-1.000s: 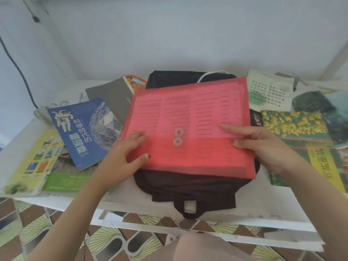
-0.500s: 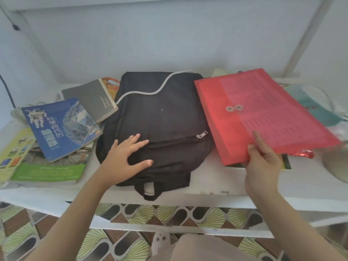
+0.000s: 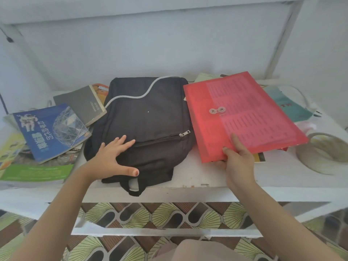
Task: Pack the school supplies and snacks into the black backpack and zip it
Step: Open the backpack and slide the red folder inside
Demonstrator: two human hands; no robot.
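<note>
On the far left of the white table (image 3: 188,176), a yellow-green booklet (image 3: 8,147) and a green-covered book (image 3: 37,172) lay under a blue book (image 3: 50,130) whose cover showed an astronaut and a faceted sphere. Beside these, a grey book (image 3: 82,104) rested at an angle, its far corner overlapping an orange printed item (image 3: 102,90). The black backpack (image 3: 150,110) lay flat at the table's centre with its carry handle (image 3: 133,187) hanging over the near edge. A white cord (image 3: 143,93) curved across its upper part, and the zipper pull (image 3: 185,133) of the front pocket sat at the right end of its track. The left hand (image 3: 111,161) rested palm-down on the lower left of the backpack, fingers straight and spread, thumb pointing right along the bottom seam, holding nothing. Just beside the backpack's right side was a red translucent document folder (image 3: 244,113), fastened with a string-and-button closure (image 3: 217,110), with printed sheets visible through it. The folder lay tilted over other printed matter on the right of the table. The right hand (image 3: 239,162) pinched the folder's near edge, thumb on top and fingers beneath. The two hands were well apart, one to each side of the backpack's lower half. Farther right, a teal book (image 3: 288,108) protruded from behind the folder, a white cable (image 3: 301,95) ran past it, and a round beige object (image 3: 323,153) sat at the table's right end. Patterned floor tiles (image 3: 169,217) showed below the table.
</note>
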